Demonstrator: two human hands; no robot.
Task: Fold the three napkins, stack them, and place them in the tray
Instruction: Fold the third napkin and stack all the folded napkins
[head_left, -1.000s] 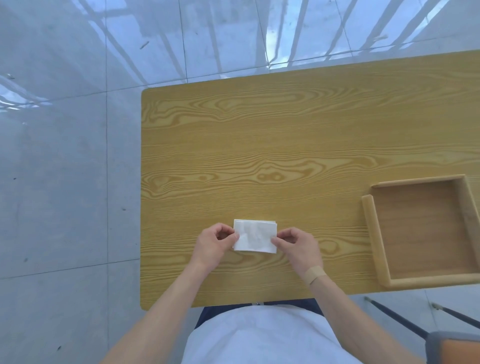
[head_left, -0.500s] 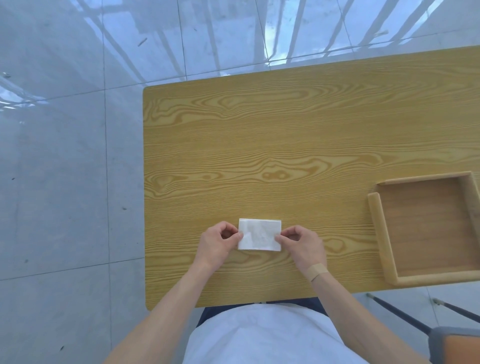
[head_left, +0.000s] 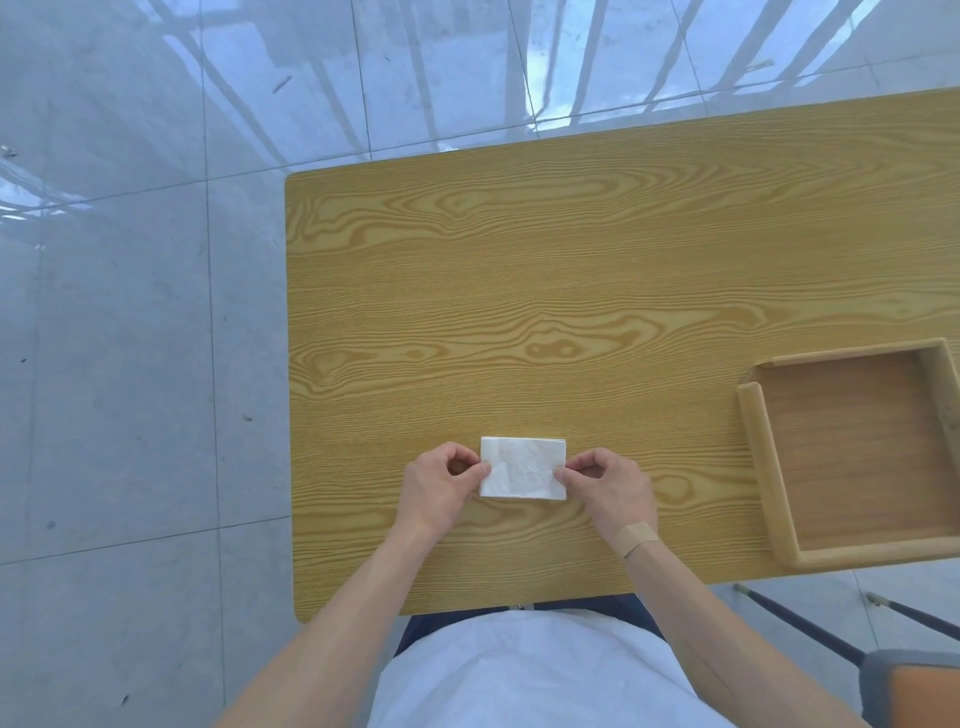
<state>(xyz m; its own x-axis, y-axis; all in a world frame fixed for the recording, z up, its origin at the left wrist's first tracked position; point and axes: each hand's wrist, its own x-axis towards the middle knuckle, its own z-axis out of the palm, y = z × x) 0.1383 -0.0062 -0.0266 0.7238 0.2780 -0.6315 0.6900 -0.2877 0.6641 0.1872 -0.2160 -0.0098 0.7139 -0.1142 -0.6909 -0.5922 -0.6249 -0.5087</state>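
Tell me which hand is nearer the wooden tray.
Right. The right hand pinches the napkin stack's right edge, on the side toward the tray; the left hand pinches the stack's far edge.

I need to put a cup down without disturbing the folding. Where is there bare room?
The table is bare beyond the napkins, out to its far edge, and between the right hand and the tray. It is crowded only where the left hand and right hand pinch the napkins.
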